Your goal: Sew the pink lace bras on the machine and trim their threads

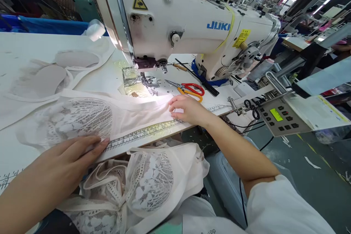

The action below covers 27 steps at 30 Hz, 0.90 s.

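Head: bra (pixel 115 111) partly behind left hand (pixel 72 157)

One right sleeve (pixel 285 206): white, plain, loose, ending near the elbow. One shirt front (pixel 197 225): pale, green block (pixel 170 229), grey lettering (pixel 208 231) half legible from where I stand. Forearms (pixel 233 142): bare.

Scissors (pixel 184 86) near right hand (pixel 191 110), sewing machine (pixel 178 16) behind, room above bra (pixel 87 115)
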### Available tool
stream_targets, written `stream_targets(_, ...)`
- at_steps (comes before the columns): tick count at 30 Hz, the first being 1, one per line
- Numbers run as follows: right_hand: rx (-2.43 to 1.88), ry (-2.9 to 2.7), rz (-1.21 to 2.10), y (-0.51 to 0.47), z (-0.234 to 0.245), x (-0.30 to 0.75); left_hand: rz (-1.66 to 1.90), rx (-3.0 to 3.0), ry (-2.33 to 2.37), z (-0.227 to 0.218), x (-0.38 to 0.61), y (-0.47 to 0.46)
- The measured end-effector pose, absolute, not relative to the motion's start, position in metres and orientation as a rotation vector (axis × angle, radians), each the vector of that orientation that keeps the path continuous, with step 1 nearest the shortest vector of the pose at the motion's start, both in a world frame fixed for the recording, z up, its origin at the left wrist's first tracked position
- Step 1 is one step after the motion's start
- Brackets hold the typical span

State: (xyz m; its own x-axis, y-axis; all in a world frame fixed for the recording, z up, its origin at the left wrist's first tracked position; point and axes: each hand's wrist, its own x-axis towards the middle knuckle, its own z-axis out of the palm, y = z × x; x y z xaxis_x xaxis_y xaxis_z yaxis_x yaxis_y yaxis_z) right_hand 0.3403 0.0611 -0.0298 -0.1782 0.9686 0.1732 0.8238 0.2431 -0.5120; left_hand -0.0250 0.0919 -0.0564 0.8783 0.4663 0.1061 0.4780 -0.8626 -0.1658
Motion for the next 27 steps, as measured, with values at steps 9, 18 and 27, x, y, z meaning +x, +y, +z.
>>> stream_targets(9,-1.530,-2.017,0.357,0.026,-0.037,0.304,0.004,-2.764,-0.695,-0.029,-0.005,0.075)
stream_targets(18,-1.524,-2.096,0.135,0.026,-0.057,0.297,0.014,-2.892,-0.852,-0.027,-0.008,0.068)
stream_targets(27,-1.576,-2.077,0.130,0.026,-0.060,0.309,0.012,-2.924,-0.852,-0.027,-0.007,0.071)
